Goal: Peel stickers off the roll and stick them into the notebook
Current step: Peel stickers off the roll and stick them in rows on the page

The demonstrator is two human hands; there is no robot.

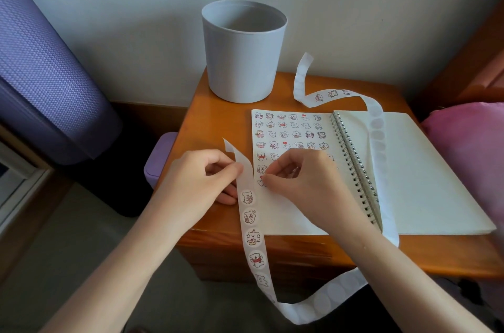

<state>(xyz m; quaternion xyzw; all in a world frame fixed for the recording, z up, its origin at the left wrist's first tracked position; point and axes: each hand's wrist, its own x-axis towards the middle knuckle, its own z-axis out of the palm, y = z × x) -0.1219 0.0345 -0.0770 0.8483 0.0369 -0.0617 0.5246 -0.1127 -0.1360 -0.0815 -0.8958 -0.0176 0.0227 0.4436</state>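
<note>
An open spiral notebook lies on the wooden table. Its left page carries several rows of small bear stickers. A long white sticker strip hangs off the table's front edge, loops below and runs back up across the right page. My left hand pinches the strip at the page's left edge. My right hand rests on the left page, its curled fingertips pressing a small sticker onto the paper.
A grey bucket stands at the table's back left. A purple rolled mat leans at the left, with a small purple bin beside the table. Pink fabric lies at the right.
</note>
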